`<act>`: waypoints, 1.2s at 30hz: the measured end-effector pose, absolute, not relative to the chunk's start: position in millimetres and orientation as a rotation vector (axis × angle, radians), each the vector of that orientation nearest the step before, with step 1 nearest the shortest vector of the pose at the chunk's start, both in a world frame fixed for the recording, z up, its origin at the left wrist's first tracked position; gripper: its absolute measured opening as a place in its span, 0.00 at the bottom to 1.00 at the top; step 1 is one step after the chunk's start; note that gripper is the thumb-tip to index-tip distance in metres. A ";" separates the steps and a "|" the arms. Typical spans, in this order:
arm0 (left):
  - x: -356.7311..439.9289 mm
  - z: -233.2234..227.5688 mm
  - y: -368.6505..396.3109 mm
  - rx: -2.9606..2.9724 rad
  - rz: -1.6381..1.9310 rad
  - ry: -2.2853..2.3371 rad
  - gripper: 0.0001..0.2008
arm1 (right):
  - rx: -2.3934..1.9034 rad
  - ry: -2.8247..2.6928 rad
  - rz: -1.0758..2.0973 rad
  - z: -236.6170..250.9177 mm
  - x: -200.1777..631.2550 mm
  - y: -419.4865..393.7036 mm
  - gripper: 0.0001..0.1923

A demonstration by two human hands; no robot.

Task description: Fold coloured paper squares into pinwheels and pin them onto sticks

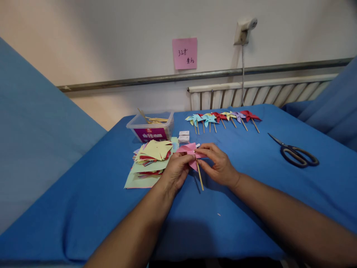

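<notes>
While pinched between both hands at table centre: pink pinwheel [188, 152], paper head uppermost, stick [200, 176] running from 12 down toward 6 with a slight lean to 5. Left hand [175, 172] at 9 of the stick, fingers closed on the paper head. Right hand [219, 163] at 3, fingertips closed on the head's centre, where stick meets paper; equally near, neither hand leading. Lower stick end free, pointing back toward the body, just above the blue cloth [111, 208]. Paper squares [150, 158] stacked at 9 of the left hand, just beside it. Stick tub [152, 128] at 11. Finished pinwheels [223, 118] in a row at 1, sticks likewise toward 5. Scissors [295, 153] at 3, well apart, untouched.
</notes>
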State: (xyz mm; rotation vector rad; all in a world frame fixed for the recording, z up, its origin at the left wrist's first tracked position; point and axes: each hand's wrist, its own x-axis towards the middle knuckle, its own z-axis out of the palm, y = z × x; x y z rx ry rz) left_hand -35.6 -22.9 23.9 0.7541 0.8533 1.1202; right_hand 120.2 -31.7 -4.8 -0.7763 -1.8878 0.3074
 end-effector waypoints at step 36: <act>-39.0 24.6 -22.1 0.749 1.102 0.788 0.07 | -0.819 -1.698 0.372 -6.7 120.1 -27.7 0.11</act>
